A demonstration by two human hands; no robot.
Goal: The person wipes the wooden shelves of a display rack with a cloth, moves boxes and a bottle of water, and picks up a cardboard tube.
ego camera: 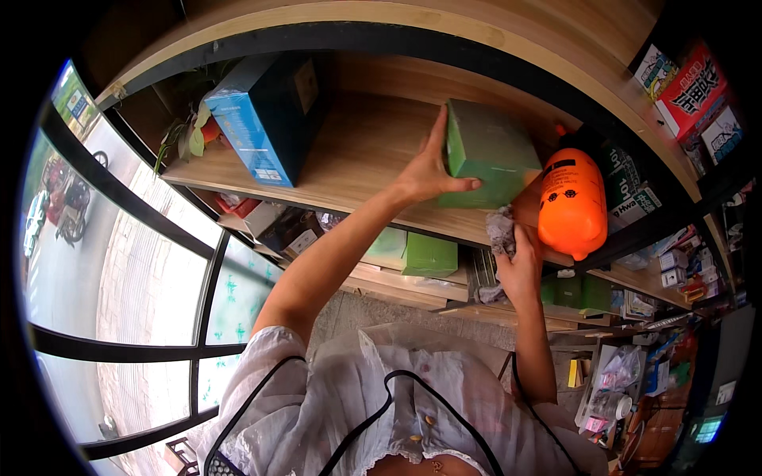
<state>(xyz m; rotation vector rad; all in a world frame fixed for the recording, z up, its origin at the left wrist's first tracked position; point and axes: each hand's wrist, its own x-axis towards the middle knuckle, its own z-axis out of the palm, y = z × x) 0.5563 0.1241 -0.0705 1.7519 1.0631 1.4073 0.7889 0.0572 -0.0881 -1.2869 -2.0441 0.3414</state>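
My left hand grips the near left side of a green box, fingers along its left face and thumb across the front. The box stands tilted on a wooden shelf. In my right hand is a crumpled grey cloth, held just below the box's front corner; one end hangs beneath the fist. Right beside that hand sits an orange pressure sprayer bottle with black printing. The box's underside is hidden.
A blue and black box stands at the shelf's left, beside a leafy plant. Green boxes lie on the shelf below. A black metal frame crosses above. Glass panes border the left. Packets stand at right.
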